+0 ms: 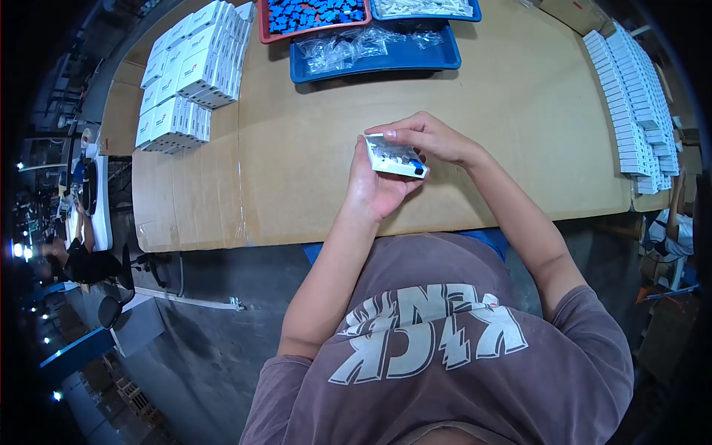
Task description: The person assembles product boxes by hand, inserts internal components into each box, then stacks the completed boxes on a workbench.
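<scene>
A small white open box (384, 165) lies tilted on my left hand (368, 185), whose palm and fingers support it from below and the side. Inside the box show clear plastic, small dark bits and a blue and black piece (418, 168) at the near right corner. My right hand (434, 139) reaches over from the right, its thumb and fingers closed at the box's far edge and over the plastic. Some right fingertips are hidden behind the box.
White boxes (170, 81) are stacked at the left, and rows of white boxes (630, 104) at the right. At the back stand a red tray (315, 35) of blue pieces, a blue tray (374, 74) of clear bags, and another blue tray (426, 18) of white pieces. Co-workers sit beyond both sides.
</scene>
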Available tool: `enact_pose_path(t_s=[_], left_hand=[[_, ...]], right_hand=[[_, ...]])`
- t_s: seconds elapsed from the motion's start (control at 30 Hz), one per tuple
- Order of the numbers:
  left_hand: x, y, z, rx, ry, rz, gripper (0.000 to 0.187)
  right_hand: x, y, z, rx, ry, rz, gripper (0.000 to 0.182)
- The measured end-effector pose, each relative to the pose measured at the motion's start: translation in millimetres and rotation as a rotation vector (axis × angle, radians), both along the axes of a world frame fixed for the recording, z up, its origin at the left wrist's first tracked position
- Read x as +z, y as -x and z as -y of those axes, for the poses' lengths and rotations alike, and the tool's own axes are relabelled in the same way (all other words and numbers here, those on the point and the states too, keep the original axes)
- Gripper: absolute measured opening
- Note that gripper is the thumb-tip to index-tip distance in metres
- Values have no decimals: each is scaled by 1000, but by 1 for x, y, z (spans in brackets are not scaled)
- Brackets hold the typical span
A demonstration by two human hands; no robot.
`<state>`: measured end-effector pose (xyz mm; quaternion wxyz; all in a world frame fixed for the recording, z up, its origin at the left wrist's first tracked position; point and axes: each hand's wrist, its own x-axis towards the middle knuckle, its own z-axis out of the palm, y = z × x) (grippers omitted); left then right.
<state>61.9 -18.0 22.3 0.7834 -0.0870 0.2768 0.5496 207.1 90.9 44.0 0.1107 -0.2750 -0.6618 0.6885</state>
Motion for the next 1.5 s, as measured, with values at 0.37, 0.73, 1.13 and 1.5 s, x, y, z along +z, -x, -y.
enact_pose_path(t_s=[0.37,0.73,1.13,1.5], left_hand=[[-1,2,2,-36,16,-12,59],[-4,7,-4,-94,46,87,54],[10,4,-3,-4,75,-5,55],[-13,4,-2,-38,-13,122,61]], right_hand=[[-6,2,6,2,-84,66,43],[-4,1,0,48,-89,109,44],[-11,-2,10,-11,-157,1,46],[-5,-14,-2,-52,68,-12,56]])
